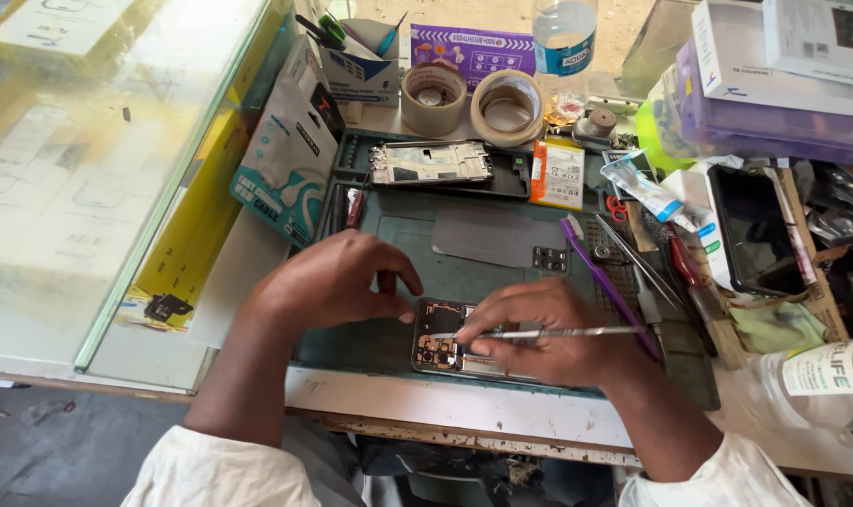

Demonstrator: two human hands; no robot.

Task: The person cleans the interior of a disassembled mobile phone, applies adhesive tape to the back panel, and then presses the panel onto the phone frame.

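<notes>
An opened smartphone with its back cover off and its dark circuit board and camera modules exposed [438, 340] lies near the front edge of a dark green rubber work mat [398, 253], partly covered by both hands; the left hand [330, 279] rests on the mat at the phone's upper left corner, fingers curled loosely downward, thumb and fingertips pressing at that corner, grasping nothing that can be seen; the right hand [550, 330] lies across the phone's right part and grips slim metal tweezers [548, 332] between thumb and fingers, the tips pointing left and touching the board near the camera end; just beyond the right hand a purple plastic pry tool [607, 282] lies slanted on the mat, with a second pair of steel tweezers [638, 263] beside it; farther back on the mat sit a grey rectangular sheet [497, 235] and a bare silver phone frame [430, 161]; behind the mat stand two rolls of beige tape [473, 101] and a clear plastic water bottle [563, 38]; to the left a teal and white cable package [290, 155] leans against a glass counter top [88, 169]; to the right a black smartphone [752, 230] lies face up among clutter, well apart from the hands.
</notes>
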